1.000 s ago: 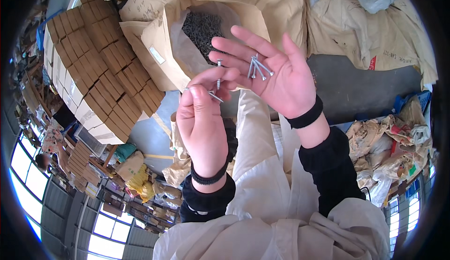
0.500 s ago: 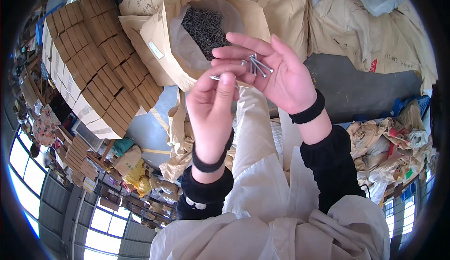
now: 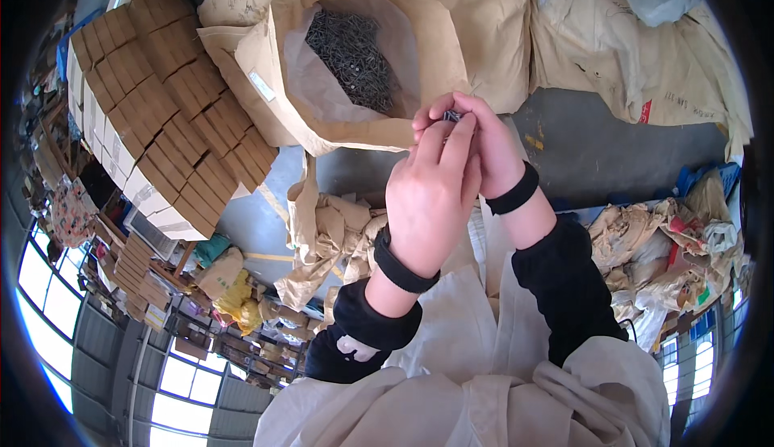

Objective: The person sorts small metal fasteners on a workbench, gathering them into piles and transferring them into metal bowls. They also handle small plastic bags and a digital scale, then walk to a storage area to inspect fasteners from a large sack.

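Both my hands meet just in front of an open paper sack's near right edge. My right hand (image 3: 498, 155) is curled round a few silver screws (image 3: 452, 115), of which only a small part shows between the fingers. Over them lies my left hand (image 3: 429, 205), its fingers bent and pressed together into the right palm; its fingertips are partly hidden. The brown paper sack (image 3: 439, 52) has a lined inside and holds a heap of loose grey screws (image 3: 353, 60).
Stacked brown cartons (image 3: 161, 116) stand at the left. Full paper sacks (image 3: 621, 60) lie along the far right. Crumpled paper and plastic (image 3: 645, 245) fill a blue container at the right. More crumpled brown paper (image 3: 330, 229) sits on the floor near my legs.
My left hand has moved right and over the right palm. The right hand, spread with screws showing before, has curled round them and come slightly nearer.
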The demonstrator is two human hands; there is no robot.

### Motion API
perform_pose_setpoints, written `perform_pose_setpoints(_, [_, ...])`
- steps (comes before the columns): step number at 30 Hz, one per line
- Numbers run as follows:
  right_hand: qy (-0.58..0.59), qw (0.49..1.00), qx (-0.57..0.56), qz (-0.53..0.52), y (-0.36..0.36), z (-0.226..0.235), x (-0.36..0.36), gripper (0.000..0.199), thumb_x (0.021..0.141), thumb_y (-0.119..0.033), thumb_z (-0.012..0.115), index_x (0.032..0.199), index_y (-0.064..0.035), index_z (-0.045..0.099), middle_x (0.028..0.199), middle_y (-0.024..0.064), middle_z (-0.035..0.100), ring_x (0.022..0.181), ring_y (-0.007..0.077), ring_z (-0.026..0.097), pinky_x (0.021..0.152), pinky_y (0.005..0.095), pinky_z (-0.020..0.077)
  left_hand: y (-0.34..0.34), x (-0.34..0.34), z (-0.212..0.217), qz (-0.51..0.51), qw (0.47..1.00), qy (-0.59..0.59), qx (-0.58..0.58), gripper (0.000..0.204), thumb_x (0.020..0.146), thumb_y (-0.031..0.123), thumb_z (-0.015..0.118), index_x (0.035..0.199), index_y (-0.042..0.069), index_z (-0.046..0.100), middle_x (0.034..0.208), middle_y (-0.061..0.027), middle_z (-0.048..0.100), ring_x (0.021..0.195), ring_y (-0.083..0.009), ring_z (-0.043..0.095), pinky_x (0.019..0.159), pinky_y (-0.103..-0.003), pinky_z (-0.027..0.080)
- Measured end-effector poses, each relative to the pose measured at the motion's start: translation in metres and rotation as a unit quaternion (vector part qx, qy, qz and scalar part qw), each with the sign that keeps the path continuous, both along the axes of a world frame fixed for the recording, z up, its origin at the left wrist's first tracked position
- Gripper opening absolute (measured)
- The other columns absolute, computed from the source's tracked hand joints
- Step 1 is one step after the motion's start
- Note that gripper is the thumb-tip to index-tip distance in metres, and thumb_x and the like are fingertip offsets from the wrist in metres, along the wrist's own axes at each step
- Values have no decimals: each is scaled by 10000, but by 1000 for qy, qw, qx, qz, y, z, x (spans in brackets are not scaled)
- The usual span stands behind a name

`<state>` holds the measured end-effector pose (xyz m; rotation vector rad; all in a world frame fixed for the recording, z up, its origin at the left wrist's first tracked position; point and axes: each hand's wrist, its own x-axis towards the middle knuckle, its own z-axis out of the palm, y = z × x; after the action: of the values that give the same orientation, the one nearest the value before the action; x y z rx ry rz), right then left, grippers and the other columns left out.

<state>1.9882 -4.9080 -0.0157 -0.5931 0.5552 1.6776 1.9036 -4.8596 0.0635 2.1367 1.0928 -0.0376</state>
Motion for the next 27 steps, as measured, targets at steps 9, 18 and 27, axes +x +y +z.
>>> perform_pose_setpoints(9, [-95, 995, -35, -18, -39, -54, 52, 275, 954, -308, 475, 864, -64, 562, 675, -20, 474, 542, 77, 399, 512, 221, 335, 87, -1, -79, 112, 986, -29, -118, 204, 826, 92, 619, 1010, 7, 648, 873, -100, 676, 716, -171, 624, 633, -265, 474])
perform_pose_setpoints(18, [24, 973, 80, -216, -52, -107, 73, 379, 994, -272, 325, 1155, -5, 541, 905, 92, 608, 834, 212, 599, 924, 422, 445, 114, -65, -343, -32, 878, 477, -13, 626, 685, 429, 755, 1164, 79, 552, 1203, -157, 570, 1116, -313, 550, 926, -467, 449])
perform_pose_setpoints(27, [1, 964, 27, -263, -59, -127, 58, 398, 983, -266, 347, 1178, 32, 525, 923, 112, 597, 884, 226, 603, 963, 449, 439, 109, -89, -362, -116, 892, 429, 82, 405, 701, 282, 741, 1012, 75, 583, 976, -108, 654, 996, -289, 592, 948, -469, 357])
